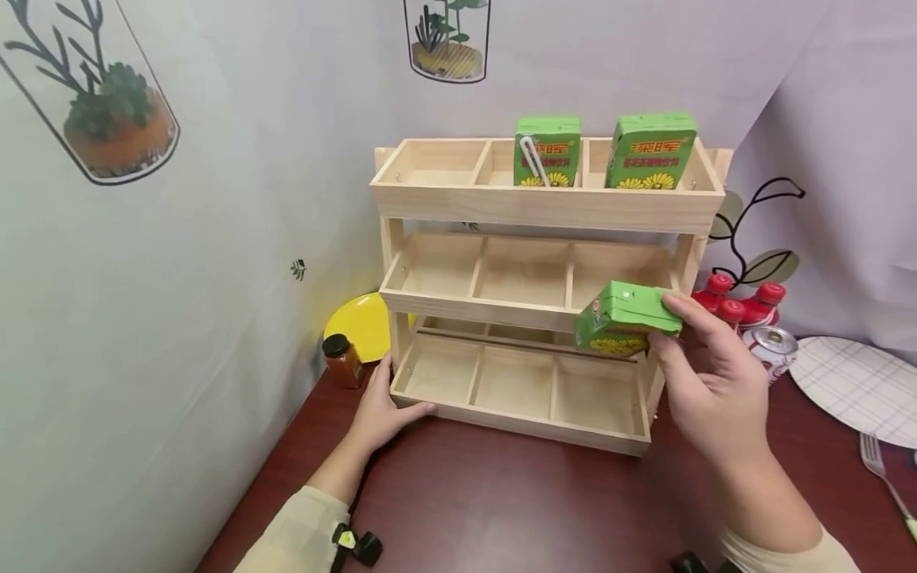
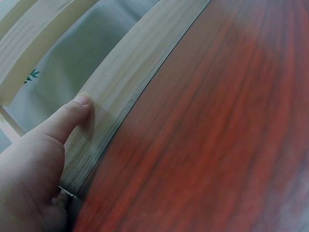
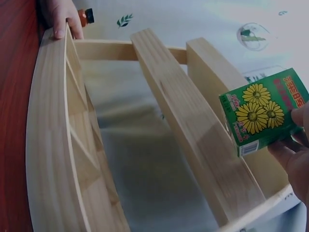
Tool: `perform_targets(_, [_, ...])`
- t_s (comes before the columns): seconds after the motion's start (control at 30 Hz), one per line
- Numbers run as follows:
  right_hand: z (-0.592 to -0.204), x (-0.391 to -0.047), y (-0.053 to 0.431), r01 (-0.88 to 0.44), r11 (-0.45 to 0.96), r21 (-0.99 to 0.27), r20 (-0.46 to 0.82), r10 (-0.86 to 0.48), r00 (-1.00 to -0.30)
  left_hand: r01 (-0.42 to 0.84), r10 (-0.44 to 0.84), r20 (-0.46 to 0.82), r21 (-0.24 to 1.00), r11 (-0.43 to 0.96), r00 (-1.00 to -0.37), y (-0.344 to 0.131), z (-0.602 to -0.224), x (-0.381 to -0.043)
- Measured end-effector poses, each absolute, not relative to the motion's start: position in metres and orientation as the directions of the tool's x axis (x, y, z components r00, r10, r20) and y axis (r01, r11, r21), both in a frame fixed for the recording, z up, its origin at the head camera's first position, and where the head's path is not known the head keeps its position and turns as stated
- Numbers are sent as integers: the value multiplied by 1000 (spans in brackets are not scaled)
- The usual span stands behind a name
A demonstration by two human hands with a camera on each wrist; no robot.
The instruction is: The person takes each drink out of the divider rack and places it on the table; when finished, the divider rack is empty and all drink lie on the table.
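A three-tier wooden shelf rack [image 1: 544, 208] stands on the table, each tier split into three compartments. My left hand [image 1: 380, 410] grips its lower left corner, thumb across the front board [image 2: 125, 67] and the other fingers along the side. In my right hand [image 1: 716, 382] is a green drink carton [image 1: 622, 318], pinched by one end and tilted before the right part of the middle tier. The right wrist view shows yellow flowers on the carton [image 3: 263, 108]. Up on the top tier, one green carton [image 1: 548, 155] with a white straw fills the middle compartment and another green carton [image 1: 652, 151] leans in the right one.
Left of the rack are a black-capped jar [image 1: 342, 362] and a yellow plate [image 1: 365, 325]. To its right stand red-capped bottles [image 1: 765, 301], a can [image 1: 770, 348], a checked white plate [image 1: 856, 382] and a fork [image 1: 874, 458]. A wall cloth [image 1: 286, 119] rises behind.
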State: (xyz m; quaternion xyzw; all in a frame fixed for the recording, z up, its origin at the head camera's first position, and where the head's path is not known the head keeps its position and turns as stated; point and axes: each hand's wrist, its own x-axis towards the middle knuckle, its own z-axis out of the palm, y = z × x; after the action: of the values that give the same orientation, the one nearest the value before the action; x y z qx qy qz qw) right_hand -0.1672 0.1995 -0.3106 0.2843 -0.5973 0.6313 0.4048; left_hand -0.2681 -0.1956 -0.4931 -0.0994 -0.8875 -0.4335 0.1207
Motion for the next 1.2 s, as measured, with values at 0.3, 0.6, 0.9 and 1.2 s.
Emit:
perform_targets(0.3, [-324,-162,221,-878,-26,-478,850,237,-470,272,73,289,742,613,-954,-195,-493,-268])
perform_targets(0.6, [-333,-157,246,-883,-37,-467,852,249,-461,289,70,311,743,603,-948,-198,-491,-267])
perform_targets(0.9, [-348,-148,293,-841,70,-536,820,279,-500,288,86,299,740,608,-950,-195,-495,-270])
perform_targets(1.2, [-358,-156,349,-854,-209,-476,773,364,-520,281,79,294,749,600,-952,-195,-494,-269])
